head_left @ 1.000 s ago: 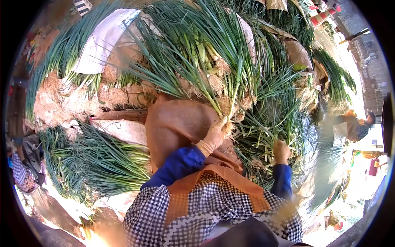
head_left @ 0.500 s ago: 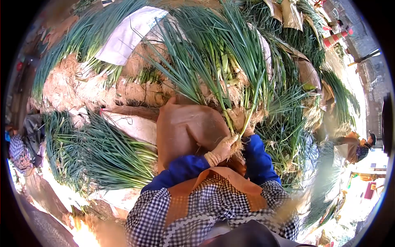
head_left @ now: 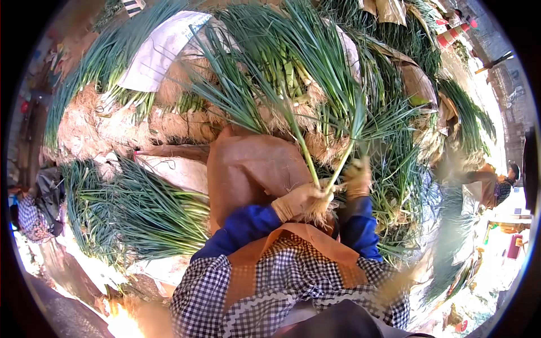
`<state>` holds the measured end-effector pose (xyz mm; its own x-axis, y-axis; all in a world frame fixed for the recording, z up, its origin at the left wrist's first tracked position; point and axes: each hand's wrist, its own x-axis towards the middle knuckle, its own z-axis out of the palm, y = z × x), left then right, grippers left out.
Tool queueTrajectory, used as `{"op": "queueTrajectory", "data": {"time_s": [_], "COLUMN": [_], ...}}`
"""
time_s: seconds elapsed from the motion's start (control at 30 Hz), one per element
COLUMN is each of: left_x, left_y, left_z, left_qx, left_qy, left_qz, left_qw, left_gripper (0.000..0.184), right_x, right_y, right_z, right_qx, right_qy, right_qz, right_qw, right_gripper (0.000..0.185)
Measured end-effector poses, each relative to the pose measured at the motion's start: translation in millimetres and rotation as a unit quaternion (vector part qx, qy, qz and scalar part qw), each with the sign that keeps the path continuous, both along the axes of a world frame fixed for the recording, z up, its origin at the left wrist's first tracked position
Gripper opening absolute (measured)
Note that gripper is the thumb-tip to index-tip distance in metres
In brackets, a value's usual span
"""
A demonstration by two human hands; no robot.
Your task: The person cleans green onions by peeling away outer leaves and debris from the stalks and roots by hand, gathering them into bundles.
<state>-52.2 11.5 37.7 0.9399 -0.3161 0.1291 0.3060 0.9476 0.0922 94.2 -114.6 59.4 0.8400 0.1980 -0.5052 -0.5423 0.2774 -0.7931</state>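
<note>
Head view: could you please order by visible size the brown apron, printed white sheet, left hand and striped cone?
Largest to smallest:
1. Brown apron
2. Printed white sheet
3. Left hand
4. Striped cone

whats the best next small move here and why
I'd probably bring the right hand onto the green stalks just above the left hand, since it grips them near their roots while they splay apart above.

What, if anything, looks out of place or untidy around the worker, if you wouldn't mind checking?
The loose heap of thin green leaves beside the blurred right hand looks untidy: its pieces lie tangled in many directions, unlike the long green stalks at the left, laid roughly side by side.
</note>
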Motion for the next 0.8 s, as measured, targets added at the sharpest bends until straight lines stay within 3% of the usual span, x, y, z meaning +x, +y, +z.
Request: {"op": "queueTrajectory", "data": {"time_s": [0.03,0.07,0.1,0.13,0.2,0.27,0.3,0.33,0.37,0.4,0.43,0.47,0.5,0.57,0.6,0.63,0.7,0.73,0.8], "left_x": [-7.9,-10.0,-11.2,-10.5,-5.6,6.4,6.4,4.5,4.2,3.5,0.6,-1.6,-2.9,-4.1,-5.9,-7.2,-10.3,-13.3,-17.5], "left_y": [11.3,16.9,19.5,16.7,4.8,-6.7,-12.8,-12.8,-13.8,-13.3,-13.0,-12.3,-11.5,-7.9,-6.7,-5.8,-5.0,-9.8,-7.0], "left_z": [17.3,32.0,39.5,39.0,36.1,17.9,11.3,18.1,18.6,19.2,19.4,10.8,4.0,0.8,10.9,6.7,10.8,14.2,6.7], "left_qx": [0.030,0.082,0.132,0.132,0.202,0.157,0.110,0.141,0.145,0.157,0.167,0.152,0.156,0.095,0.184,0.183,0.230,0.264,0.220], "left_qy": [-0.040,-0.010,0.020,0.021,0.130,0.121,0.118,0.121,0.123,0.136,0.151,0.135,0.136,0.120,0.213,0.214,0.206,0.285,0.285], "left_qz": [-0.001,0.010,0.021,0.024,0.080,0.062,0.036,0.039,0.036,0.037,0.040,0.029,0.034,0.003,0.018,0.020,0.081,0.108,0.098], "left_qw": [0.999,0.997,0.991,0.991,0.967,0.978,0.986,0.982,0.981,0.977,0.973,0.979,0.978,0.988,0.959,0.960,0.948,0.915,0.928], "left_gripper": [0.030,0.028,0.026,0.026,0.018,0.018,0.017,0.018,0.018,0.018,0.018,0.019,0.019,0.020,0.017,0.017,0.018,0.026,0.029], "right_x": [34.5,39.0,86.7,97.1,89.0,66.8,59.4,38.5,14.4,2.5,-5.7,-3.1,-6.0,-5.5,-11.4,-13.9,-17.9,-18.6,-24.2], "right_y": [-41.1,-60.6,-121.8,-148.6,-161.5,-128.3,-100.1,-57.0,-21.5,5.7,34.2,52.3,69.0,95.9,95.1,93.5,87.8,88.4,95.4], "right_z": [-24.2,-2.0,-45.1,-31.9,-3.1,1.8,-2.6,0.0,8.5,-5.1,22.3,6.8,29.6,1.9,0.1,-1.4,-14.9,-22.9,-33.2], "right_qx": [0.030,-0.086,-0.191,-0.476,-0.749,-0.658,-0.574,-0.448,-0.302,-0.173,-0.146,-0.086,-0.076,-0.014,-0.033,-0.033,0.111,0.181,0.082], "right_qy": [0.004,-0.056,-0.188,-0.242,-0.298,-0.419,-0.418,-0.275,-0.218,-0.278,-0.287,-0.222,-0.238,-0.243,-0.269,-0.268,-0.071,0.030,0.008], "right_qz": [-0.041,-0.114,-0.132,-0.056,0.044,0.094,0.213,0.306,0.373,0.416,0.477,0.476,0.492,0.504,0.460,0.463,0.419,0.385,0.373], "right_qw": [0.999,0.988,0.954,0.843,0.591,0.619,0.671,0.794,0.850,0.849,0.818,0.847,0.834,0.828,0.845,0.844,0.899,0.904,0.924], "right_gripper": [0.037,0.038,0.043,0.046,0.048,0.041,0.036,0.033,0.036,0.043,0.049,0.045,0.036,0.033,0.031,0.031,0.030,0.030,0.033]}}
